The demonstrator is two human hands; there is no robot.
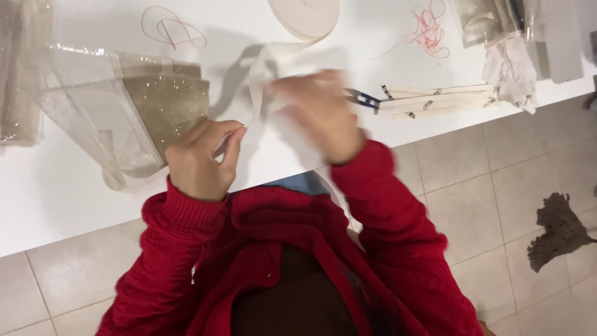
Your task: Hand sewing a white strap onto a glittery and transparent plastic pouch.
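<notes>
Head view, looking down past red sleeves (398,236) at a white table (56,193) above a tiled floor (497,174). Left hand (200,158) is curled shut, pinching the edge of a cream tape (261,78) that runs up to a roll (306,15) at the table's far edge. Right hand (317,112) is blurred with motion over the same tape; whether it grips is unclear. Glittery gold fabric (166,102) in clear plastic lies just left. Cut strips with metal clips (435,99) sit right of the hands, suggesting some pieces are finished while this length remains uncut. Snips (362,98) rest nearby.
</notes>
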